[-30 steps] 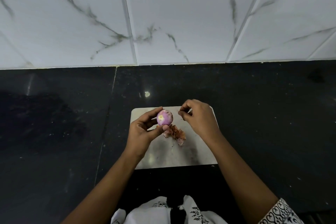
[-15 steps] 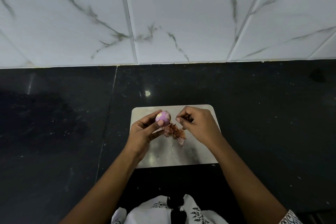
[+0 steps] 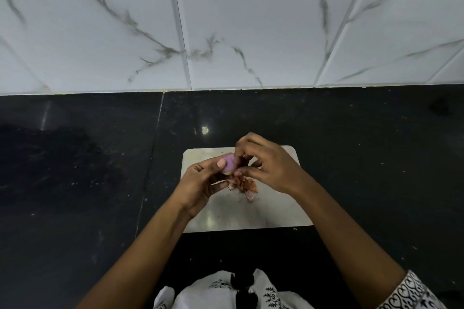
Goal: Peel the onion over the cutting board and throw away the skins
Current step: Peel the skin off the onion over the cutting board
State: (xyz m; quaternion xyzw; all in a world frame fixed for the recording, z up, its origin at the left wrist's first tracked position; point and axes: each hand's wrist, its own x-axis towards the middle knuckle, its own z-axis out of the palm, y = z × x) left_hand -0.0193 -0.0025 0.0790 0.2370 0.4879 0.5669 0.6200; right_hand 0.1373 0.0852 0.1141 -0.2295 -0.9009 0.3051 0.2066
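Note:
A small purple onion (image 3: 229, 163) is held above the pale cutting board (image 3: 276, 208). My left hand (image 3: 198, 183) grips it from the left, thumb on its top. My right hand (image 3: 268, 165) closes in from the right, its curled fingertips pinching at the onion's right side; most of the onion is hidden behind both hands. A little heap of brown and pink skins (image 3: 244, 184) lies on the board just below the hands.
The board lies on a black stone counter (image 3: 75, 183) that runs wide to both sides. A white marble-tiled wall (image 3: 226, 32) rises behind the counter. My patterned white clothing (image 3: 226, 291) shows at the bottom edge.
My right hand has moved left from beside the onion onto it, and its fingertips now pinch at the onion. My left hand has turned the onion so its pale end faces down.

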